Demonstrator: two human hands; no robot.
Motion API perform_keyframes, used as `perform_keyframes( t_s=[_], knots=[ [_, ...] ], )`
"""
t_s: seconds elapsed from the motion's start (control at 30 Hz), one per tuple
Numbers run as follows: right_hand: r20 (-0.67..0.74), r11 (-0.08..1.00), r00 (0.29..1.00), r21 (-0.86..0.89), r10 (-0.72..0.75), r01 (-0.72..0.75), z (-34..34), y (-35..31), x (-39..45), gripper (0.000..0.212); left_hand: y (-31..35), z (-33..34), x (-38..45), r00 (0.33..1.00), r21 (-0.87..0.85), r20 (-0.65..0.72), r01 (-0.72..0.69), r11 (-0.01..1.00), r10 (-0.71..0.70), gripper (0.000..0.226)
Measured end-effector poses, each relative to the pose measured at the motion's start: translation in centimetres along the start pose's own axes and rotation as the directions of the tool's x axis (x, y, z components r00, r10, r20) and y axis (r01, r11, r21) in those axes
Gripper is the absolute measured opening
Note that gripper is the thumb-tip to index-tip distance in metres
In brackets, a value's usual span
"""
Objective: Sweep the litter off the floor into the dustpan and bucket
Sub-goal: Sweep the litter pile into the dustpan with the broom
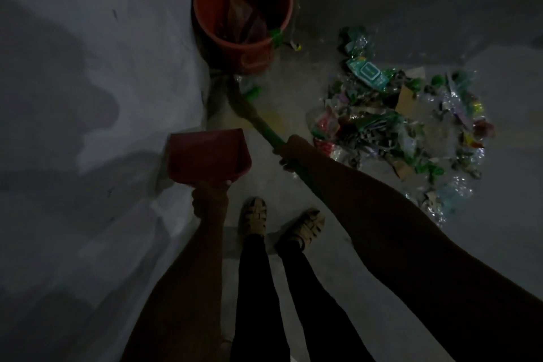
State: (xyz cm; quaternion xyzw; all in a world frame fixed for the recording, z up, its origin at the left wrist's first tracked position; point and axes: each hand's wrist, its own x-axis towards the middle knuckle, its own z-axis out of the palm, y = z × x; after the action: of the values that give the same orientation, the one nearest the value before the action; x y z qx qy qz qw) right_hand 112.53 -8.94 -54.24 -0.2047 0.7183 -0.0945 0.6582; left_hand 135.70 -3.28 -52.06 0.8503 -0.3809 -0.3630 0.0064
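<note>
Hands gripping — left hand [209, 200] dustpan [208, 154], right hand [289, 153] broom [266, 129] slanting toward bucket [242, 9]

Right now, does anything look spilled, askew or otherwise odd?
Yes. A wide litter pile of wrappers and clear plastic is spread over the floor right of the bucket. A green scrap hangs over the bucket's rim, and a few stray pieces lie at its base. The scene is very dim.

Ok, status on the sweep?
Left hand holds dustpan, right hand grips broom. Litter pile unswept beside bucket. Nothing blocking.
</note>
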Motion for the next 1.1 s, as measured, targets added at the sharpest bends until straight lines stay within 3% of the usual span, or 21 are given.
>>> perform_keyframes(
  t_s=[0.13, 0.33, 0.43, 0.57, 0.67, 0.83, 1.0, 1.1],
  knots=[
    [0.005, 0.996, 0.999, 0.081, 0.046, -0.046, 0.7, -0.2, 6.1, 0.032, 0.6, 2.5, 3.6, 0.999, -0.018, 0.011, -0.044, 0.999, 0.044, 0.051],
    [-0.062, 0.952, 0.989, 0.284, 0.134, -0.111, -0.1, 5.2, 10.4, 0.017, 2.2, 6.4, 6.7, 0.992, 0.071, -0.013, -0.127, 0.989, 0.128, 0.069],
    [-0.174, 0.902, 0.958, 0.408, 0.229, -0.141, -1.3, 9.5, 10.9, 0.021, 3.2, 7.9, 7.2, 0.980, 0.086, 0.049, -0.195, 0.977, 0.191, 0.064],
    [-0.399, 0.826, 0.840, 0.555, 0.368, -0.098, -3.5, 13.6, 10.2, 0.025, 5.1, 9.7, 7.1, 0.953, 0.113, 0.135, -0.286, 0.952, 0.270, 0.069],
    [-0.497, 0.840, 0.776, 0.537, 0.388, -0.076, -5.0, 15.7, 8.4, 0.032, 5.9, 11.3, 7.0, 0.930, 0.203, 0.190, -0.352, 0.914, 0.316, 0.072],
    [-0.550, 0.916, 0.795, 0.401, 0.256, -0.017, -5.2, 17.4, 4.9, 0.037, 8.0, 12.1, 4.8, 0.910, 0.279, 0.263, -0.389, 0.878, 0.319, 0.056],
    [-0.582, 0.923, 0.786, 0.383, 0.211, 0.036, -3.8, 18.1, 1.8, 0.038, 8.6, 12.2, 3.4, 0.872, 0.282, 0.324, -0.458, 0.843, 0.366, 0.049],
    [-0.622, 0.936, 0.760, 0.347, 0.187, 0.054, -2.9, 19.6, 0.2, 0.043, 9.1, 12.1, 1.8, 0.815, 0.278, 0.368, -0.557, 0.783, 0.449, 0.045]
  ],
)
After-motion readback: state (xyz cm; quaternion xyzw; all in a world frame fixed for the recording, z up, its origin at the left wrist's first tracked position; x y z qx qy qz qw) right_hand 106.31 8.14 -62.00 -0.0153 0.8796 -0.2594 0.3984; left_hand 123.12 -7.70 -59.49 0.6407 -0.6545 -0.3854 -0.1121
